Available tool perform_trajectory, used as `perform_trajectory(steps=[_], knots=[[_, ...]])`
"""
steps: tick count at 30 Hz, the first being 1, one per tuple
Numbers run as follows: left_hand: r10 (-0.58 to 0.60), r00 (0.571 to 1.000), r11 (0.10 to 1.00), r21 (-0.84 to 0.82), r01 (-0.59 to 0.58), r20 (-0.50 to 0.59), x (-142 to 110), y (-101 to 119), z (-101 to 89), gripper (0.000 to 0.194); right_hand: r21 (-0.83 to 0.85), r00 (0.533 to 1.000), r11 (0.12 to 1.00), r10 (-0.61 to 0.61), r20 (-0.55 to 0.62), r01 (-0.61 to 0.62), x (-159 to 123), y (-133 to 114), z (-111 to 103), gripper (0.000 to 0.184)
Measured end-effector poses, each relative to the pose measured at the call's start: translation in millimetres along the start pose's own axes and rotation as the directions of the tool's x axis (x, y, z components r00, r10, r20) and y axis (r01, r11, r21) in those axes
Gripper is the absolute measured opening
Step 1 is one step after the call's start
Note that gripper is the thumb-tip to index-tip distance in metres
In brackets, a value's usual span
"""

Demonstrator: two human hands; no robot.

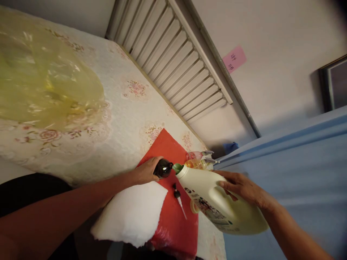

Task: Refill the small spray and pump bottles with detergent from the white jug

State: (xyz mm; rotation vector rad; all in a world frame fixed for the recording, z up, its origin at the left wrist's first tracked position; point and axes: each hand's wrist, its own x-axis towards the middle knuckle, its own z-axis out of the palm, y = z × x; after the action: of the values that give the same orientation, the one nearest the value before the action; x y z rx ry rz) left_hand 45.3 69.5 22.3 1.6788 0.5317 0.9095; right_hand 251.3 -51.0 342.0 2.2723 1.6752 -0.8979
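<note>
My left hand is wrapped round a small dark bottle whose neck points right. By its handle, my right hand grips a large pale green jug that lies tilted, its open green spout close to the bottle's neck. Whether liquid is flowing I cannot tell. On the red mat below lies a black pump head with a white tube. A pale round cap shows partly behind the jug. White fluffy padding lies near my left forearm.
Two clear spray bottles, one pink and one yellow, stand beyond the jug. A yellow plastic bag covers the left of the flowered tablecloth. A metal rack runs along the wall; a blue curtain hangs right.
</note>
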Motion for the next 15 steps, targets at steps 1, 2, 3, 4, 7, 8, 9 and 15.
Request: perform_trajectory(steps=[1,2,3,4,7,8,9,15], knots=[[-0.001,1.0,1.0,0.001,0.001,-0.002,0.0,-0.1,-0.2,0.077,-0.002,1.0,1.0,0.001,-0.001,-0.001,-0.2,-0.8,0.0,0.062],[-0.002,1.0,1.0,0.004,0.002,-0.004,0.0,-0.3,-0.3,0.077,-0.003,1.0,1.0,0.004,-0.002,-0.004,-0.3,-1.7,0.1,0.062],[-0.001,1.0,1.0,0.008,0.001,-0.005,0.0,-0.6,-0.3,0.076,-0.004,1.0,1.0,0.005,-0.002,-0.005,-0.4,-2.8,0.3,0.062],[0.001,1.0,1.0,0.012,-0.001,-0.005,0.0,-0.7,-0.2,0.076,-0.004,1.0,1.0,0.005,-0.002,-0.005,-0.4,-4.0,0.6,0.062],[0.014,1.0,1.0,0.027,-0.014,-0.002,0.1,-0.5,0.0,0.077,-0.001,1.0,1.0,0.008,-0.005,-0.008,-0.4,-6.5,1.1,0.062],[0.015,1.0,0.999,0.029,-0.014,-0.004,0.1,0.0,0.1,0.077,-0.001,1.0,1.0,0.01,-0.004,-0.01,-0.5,-6.8,1.2,0.062],[0.012,1.0,0.999,0.029,-0.012,-0.006,0.1,0.6,0.0,0.077,0.0,1.0,1.0,0.01,-0.003,-0.01,-0.6,-6.9,1.1,0.062],[0.011,1.0,1.0,0.028,-0.011,-0.012,-0.6,2.7,-0.7,0.076,0.003,1.0,1.0,0.009,-0.001,-0.009,-1.7,-4.2,0.3,0.061]])
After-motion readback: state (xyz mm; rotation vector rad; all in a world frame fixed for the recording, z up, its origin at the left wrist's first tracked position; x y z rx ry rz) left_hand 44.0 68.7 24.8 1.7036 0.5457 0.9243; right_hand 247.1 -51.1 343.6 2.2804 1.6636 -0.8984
